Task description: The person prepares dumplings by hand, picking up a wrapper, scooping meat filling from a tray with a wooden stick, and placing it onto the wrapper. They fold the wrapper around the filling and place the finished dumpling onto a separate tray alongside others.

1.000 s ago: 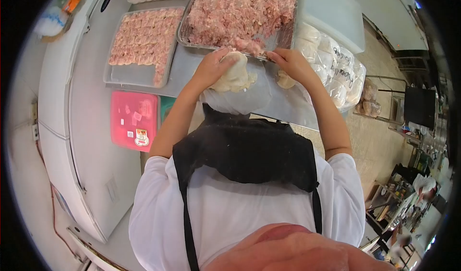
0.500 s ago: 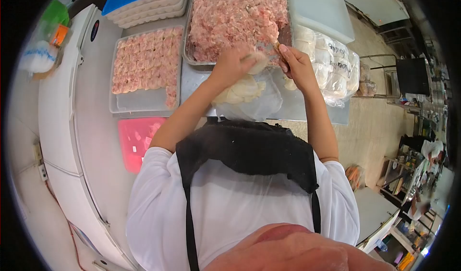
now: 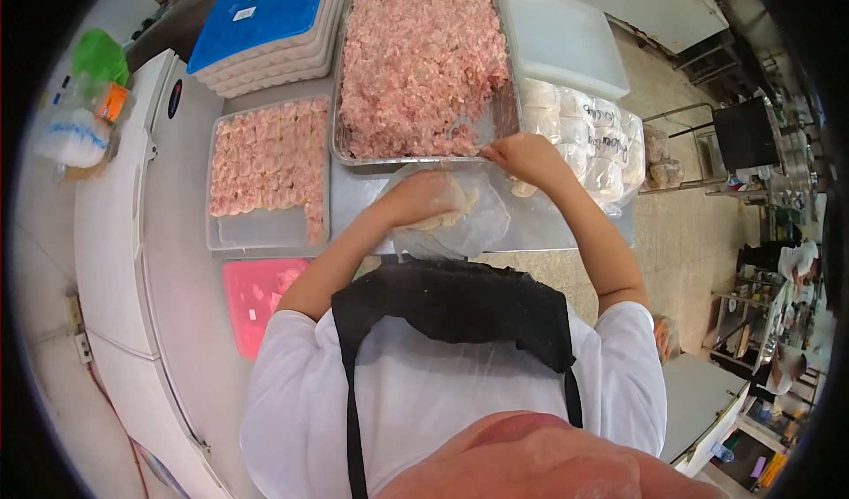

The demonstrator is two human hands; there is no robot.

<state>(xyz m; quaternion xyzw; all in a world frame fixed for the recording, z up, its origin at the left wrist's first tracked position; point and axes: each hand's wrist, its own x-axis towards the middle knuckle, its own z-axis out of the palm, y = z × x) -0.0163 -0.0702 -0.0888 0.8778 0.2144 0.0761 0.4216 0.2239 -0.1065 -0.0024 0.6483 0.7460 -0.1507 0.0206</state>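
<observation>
My left hand [image 3: 423, 196] is over a clear plastic bag [image 3: 491, 220] of pale round dough wrappers [image 3: 439, 220], its fingers curled at a wrapper; the fingertips are partly hidden. My right hand [image 3: 531, 159] is closed in a pinch at the near right corner of a metal tray [image 3: 416, 157]. It grips a thin small tool, mostly hidden by the fingers. Pink ground meat [image 3: 420, 61] fills most of the tray, with bare metal showing near my right hand. On the left, a shallow plastic tray [image 3: 256, 231] holds rows of meat-filled dumplings [image 3: 270, 158].
Stacked white trays with a blue lid [image 3: 261, 17] stand at the back left. On the right are a translucent lidded container [image 3: 566, 39] and bagged white packs [image 3: 584, 136]. A pink lid [image 3: 256, 300] lies near my left elbow. People work far off to the right.
My left hand has come down toward me from the meat tray's edge to the wrappers in the bag. My right hand stays near the tray corner. The view has tilted slightly.
</observation>
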